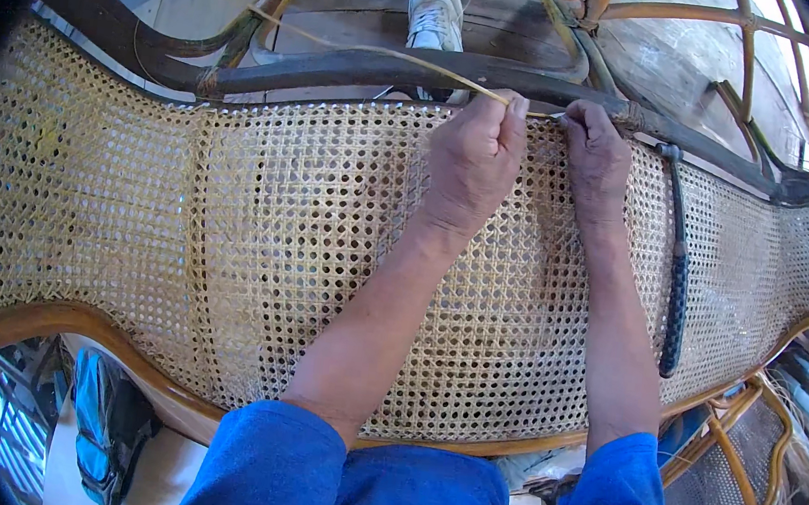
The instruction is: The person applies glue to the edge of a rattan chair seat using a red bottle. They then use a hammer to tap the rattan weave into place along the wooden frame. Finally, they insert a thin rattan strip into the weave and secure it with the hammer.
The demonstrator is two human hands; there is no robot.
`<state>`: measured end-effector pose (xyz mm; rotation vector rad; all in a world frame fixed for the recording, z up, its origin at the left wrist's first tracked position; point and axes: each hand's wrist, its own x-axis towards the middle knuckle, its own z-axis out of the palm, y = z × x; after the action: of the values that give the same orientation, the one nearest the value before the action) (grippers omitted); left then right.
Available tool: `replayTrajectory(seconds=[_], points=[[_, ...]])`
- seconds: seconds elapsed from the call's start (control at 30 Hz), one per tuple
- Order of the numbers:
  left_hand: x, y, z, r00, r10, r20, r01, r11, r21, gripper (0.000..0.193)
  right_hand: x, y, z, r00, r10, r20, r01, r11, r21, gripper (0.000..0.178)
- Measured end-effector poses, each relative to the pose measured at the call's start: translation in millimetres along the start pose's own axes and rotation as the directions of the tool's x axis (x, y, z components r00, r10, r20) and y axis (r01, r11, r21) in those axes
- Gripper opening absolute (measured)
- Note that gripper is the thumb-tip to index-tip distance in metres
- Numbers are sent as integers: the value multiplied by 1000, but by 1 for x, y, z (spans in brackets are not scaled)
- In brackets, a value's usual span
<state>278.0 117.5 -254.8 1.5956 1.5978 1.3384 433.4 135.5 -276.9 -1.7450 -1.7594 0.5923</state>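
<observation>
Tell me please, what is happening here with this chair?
A person in blue sleeves works at the far edge of a woven cane panel. The left hand pinches a thin cane strand that trails off to the left. The right hand presses at the dark frame rail beside it. A dark tool lies on the weave.

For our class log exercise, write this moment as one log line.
left hand: pinching cane strip | right hand: fingertips at dark frame rail | under hands: woven cane panel

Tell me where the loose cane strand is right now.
In the head view, the cane strand runs along the dark far rail, from upper left to the left hand, which pinches it beside the right hand.
</observation>
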Motion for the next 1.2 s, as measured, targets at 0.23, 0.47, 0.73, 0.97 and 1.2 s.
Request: replayTrajectory(seconds=[0.23,0.47,0.73,0.97,1.2], points=[[-2,7,2,999,45,5,-44,997,-71,11,-1,10,4,985,-159,-63,154,985,-78,15],[-2,8,1,995,94,-17,-96,990,-100,9,-1,9,2,981,-195,-4,193,976,-99,16],[-1,10,3,996,84,-28,-86,989,-117,7,2,7,-5,979,-187,86,193,979,-68,19],[-1,9,-1,999,31,-39,-35,992,-119,9,1,9,-5,965,-247,90,250,968,-22,23],[0,1,0,998,14,-53,-18,996,-86,10,0,7,-7,951,-285,119,301,942,-147,24]])
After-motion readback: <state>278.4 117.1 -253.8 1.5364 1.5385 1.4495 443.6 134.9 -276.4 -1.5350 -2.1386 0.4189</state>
